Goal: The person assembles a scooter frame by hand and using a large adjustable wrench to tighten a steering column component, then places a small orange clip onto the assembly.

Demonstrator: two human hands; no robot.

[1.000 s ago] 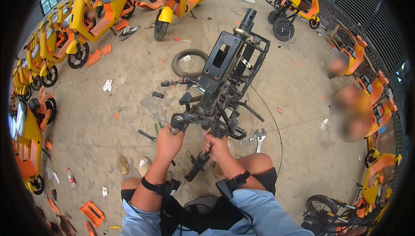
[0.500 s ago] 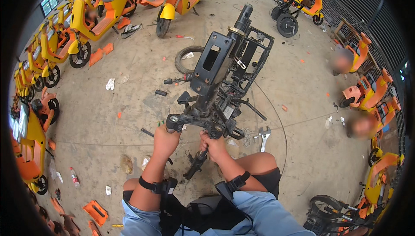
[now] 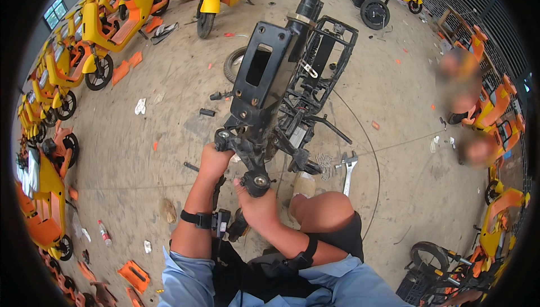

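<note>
A stripped black scooter frame [image 3: 264, 110] stands in front of me, its steering tube [image 3: 310, 0] pointing away. At its near end is a black fork crown [image 3: 242, 158] with two round sockets. My left hand [image 3: 214, 162] is closed around the crown's left end, its fingers mostly hidden underneath. Below the nearer, right-hand socket, my right hand [image 3: 256, 205] is closed on the crown, thumb up along its side and other fingers out of sight. A dark rod-like part hangs beneath, between my forearms, partly hidden.
An adjustable wrench [image 3: 350, 173] lies on the concrete right of the frame, beside a small heap of metal bits [image 3: 325, 163]. A thin cable [image 3: 378, 177] curves across the floor. Behind the frame lies a tyre [image 3: 232, 66]. Yellow scooters [image 3: 118, 25] line the left; others stand right.
The fork crown has turned, its right end swinging nearer to me. My right hand has moved down and left with it; my left hand has shifted slightly up and left.
</note>
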